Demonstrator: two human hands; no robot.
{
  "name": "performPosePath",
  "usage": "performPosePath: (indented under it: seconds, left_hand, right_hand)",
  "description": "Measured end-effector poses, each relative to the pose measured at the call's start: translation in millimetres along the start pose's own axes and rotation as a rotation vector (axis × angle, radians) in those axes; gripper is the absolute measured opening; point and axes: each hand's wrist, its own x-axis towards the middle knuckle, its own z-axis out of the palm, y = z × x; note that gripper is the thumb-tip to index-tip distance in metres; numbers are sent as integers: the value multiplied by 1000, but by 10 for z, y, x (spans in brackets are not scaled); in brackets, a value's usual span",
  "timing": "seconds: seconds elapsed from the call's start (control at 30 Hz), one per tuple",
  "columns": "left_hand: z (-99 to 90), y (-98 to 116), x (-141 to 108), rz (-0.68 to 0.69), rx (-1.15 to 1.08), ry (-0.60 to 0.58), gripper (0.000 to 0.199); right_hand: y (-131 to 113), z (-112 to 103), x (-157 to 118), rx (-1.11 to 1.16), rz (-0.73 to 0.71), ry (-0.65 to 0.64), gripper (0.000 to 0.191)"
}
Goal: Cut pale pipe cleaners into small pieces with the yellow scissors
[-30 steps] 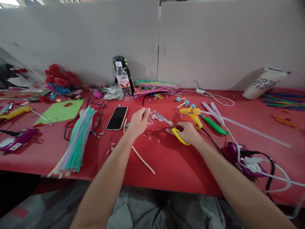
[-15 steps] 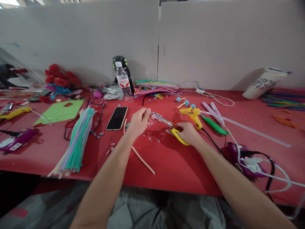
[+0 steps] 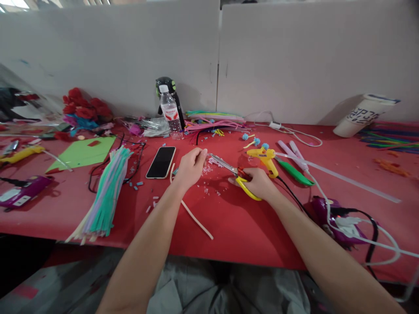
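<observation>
My right hand (image 3: 253,181) grips the yellow and red handles of the scissors (image 3: 244,181), whose blades point up and left. Just beyond their tips is my left hand (image 3: 193,165), its fingers pinched together; whatever it holds is too small to make out. A cream pipe cleaner (image 3: 196,220) lies on the red table (image 3: 229,235) and passes under my left forearm. Small pale clippings (image 3: 216,161) are scattered below and behind the blades. The phone (image 3: 161,162) rests left of my left hand.
A bundle of pastel pipe cleaners (image 3: 106,196) lies at left, near a green sheet (image 3: 83,152). Behind stands a plastic bottle (image 3: 170,113). To the right are a yellow glue gun (image 3: 266,159), a purple device (image 3: 337,220) with cables and a leaning white cup (image 3: 363,115).
</observation>
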Motion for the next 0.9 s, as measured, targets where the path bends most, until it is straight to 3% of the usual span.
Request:
performPosePath:
  seconds: [0.9]
  left_hand:
    - [0,43,-14,-35,-50,-3,47]
  right_hand:
    - [10,-15,0,79,-42,-40,54]
